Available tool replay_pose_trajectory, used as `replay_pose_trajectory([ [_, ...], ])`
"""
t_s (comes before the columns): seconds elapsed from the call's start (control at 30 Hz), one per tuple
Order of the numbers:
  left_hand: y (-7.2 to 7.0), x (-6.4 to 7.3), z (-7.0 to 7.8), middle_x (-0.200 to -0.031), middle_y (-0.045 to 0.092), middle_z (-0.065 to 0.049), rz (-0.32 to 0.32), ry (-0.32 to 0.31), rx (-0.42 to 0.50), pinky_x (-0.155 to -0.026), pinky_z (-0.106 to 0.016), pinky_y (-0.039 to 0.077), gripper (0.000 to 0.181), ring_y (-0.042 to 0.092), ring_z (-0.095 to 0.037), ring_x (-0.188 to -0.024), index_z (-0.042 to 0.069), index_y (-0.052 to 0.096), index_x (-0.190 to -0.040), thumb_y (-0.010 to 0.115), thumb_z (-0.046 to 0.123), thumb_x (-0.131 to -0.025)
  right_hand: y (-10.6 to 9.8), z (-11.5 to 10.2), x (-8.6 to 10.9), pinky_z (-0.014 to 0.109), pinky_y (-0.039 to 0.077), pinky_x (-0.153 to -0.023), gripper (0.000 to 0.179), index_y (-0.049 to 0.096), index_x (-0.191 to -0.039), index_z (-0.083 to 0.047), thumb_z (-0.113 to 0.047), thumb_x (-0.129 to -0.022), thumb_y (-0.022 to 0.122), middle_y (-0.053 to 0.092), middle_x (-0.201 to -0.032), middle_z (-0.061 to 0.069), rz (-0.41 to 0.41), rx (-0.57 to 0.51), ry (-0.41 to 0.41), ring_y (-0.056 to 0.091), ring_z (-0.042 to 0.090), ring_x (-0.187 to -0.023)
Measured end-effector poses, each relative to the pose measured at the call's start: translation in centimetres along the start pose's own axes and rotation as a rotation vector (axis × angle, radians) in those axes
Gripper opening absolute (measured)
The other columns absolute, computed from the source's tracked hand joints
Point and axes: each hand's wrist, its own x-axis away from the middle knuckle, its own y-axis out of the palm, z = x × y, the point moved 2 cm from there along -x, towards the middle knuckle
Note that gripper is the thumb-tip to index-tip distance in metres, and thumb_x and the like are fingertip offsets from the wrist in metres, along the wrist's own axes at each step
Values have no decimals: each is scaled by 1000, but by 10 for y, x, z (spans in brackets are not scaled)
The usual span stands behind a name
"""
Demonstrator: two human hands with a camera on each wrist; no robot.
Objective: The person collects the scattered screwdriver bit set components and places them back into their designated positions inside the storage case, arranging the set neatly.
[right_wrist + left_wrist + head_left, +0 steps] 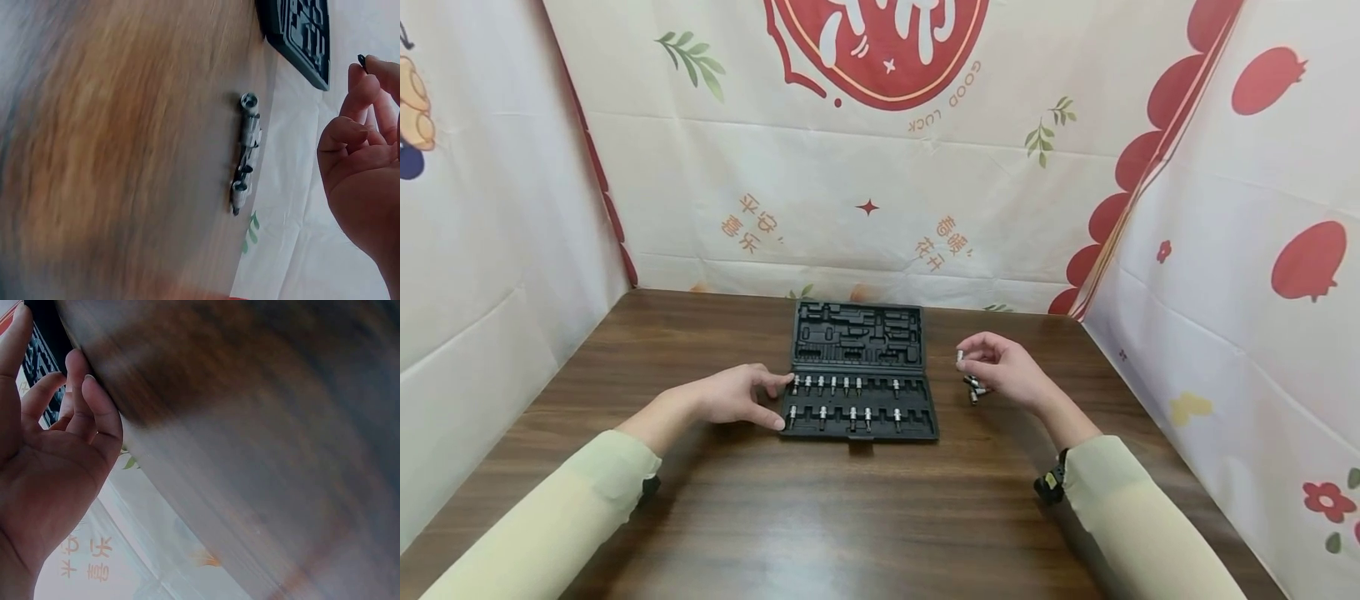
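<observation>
A black plastic tool case (850, 369) lies unfolded on the table, its base holding two rows of silver bit sockets (853, 417). My left hand (737, 395) rests at the case's left side, with the thumb on the front corner and a finger touching near the hinge; the left wrist view shows the other fingers loosely bent. To the right of the case, my right hand (1006, 367) pinches a small silver bit socket (960, 357) above the table. Its dark tip shows in the right wrist view. Several loose bit sockets (249, 131) lie on the table under that hand.
The case's lid (857, 333) leans back behind the base, its moulded recesses facing me. Gaps without sockets show in the base, mostly toward the right. Printed cloth hangs at the back (820, 167) and both sides of the brown wooden table (760, 517).
</observation>
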Motion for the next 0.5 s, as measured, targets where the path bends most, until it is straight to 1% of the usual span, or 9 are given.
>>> replay_pose_trajectory([
  [0.13, -1, 0, 1, -131, 64, -16, -3, 3, 5, -85, -35, 51, 92, 60, -17, -91, 7, 47, -167, 90, 41, -93, 5, -7, -2, 41, 59, -73, 33, 67, -131, -12, -30, -106, 77, 74, -117, 20, -8, 7, -23, 65, 34, -88],
  [0.33, 0, -1, 0, -130, 64, -15, 4, 8, -3, -87, -34, 51, 91, 60, -16, -94, 7, 48, -166, 90, 41, -93, 17, -18, -9, 41, 61, -76, 32, 68, -131, -11, -27, -105, 77, 75, -115, 13, -17, 8, -39, 67, 34, -92],
  [0.5, -1, 0, 1, -129, 64, -14, 3, 4, -7, -88, -35, 51, 91, 60, -17, -96, 7, 48, -166, 90, 41, -93, 29, -26, -15, 42, 61, -79, 34, 67, -134, -7, -25, -106, 76, 75, -115, 10, -48, -2, -48, 67, 36, -99],
])
